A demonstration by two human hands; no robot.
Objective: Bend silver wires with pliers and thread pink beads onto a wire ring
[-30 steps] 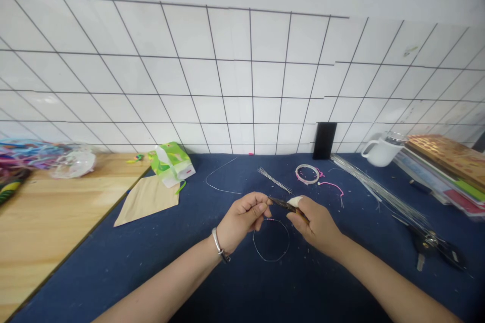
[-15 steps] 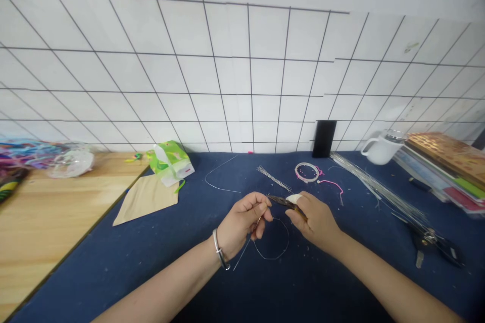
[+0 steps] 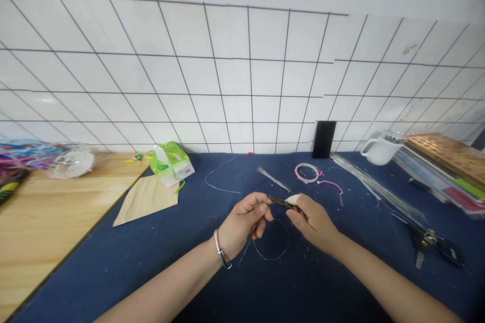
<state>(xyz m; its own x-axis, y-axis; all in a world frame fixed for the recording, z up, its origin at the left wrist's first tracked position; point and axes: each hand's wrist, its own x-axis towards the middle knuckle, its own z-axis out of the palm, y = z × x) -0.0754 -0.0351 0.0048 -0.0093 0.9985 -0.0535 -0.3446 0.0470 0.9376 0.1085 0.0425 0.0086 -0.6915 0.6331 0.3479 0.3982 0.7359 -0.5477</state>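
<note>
Between thumb and fingers, my left hand (image 3: 248, 214) pinches a thin wire (image 3: 287, 247), which curves in a loop below the fingers with a straight end trailing down. My right hand (image 3: 316, 222) is wrapped round a pair of pliers (image 3: 278, 201). The dark jaws reach the left fingertips; whether they grip the wire there is too small to tell. White wrapping covers a finger of the right hand. Just beyond the hands lie a small bundle of short wires (image 3: 273, 178) and a ring of coiled wire (image 3: 306, 172) with pink cord.
A long bundle of wires (image 3: 382, 192) and keys (image 3: 420, 252) lie at right, near a white mug (image 3: 382, 149) and stacked books (image 3: 450, 161). A black upright block (image 3: 324, 139) stands against the wall. Leftward are a green tissue pack (image 3: 170, 159), a beige cloth (image 3: 147, 199) and a wooden board (image 3: 56, 222).
The pliers have turned slightly in my right hand, and their jaws look more closed at the left fingertips. The trailing wire end has shifted a little to the right.
</note>
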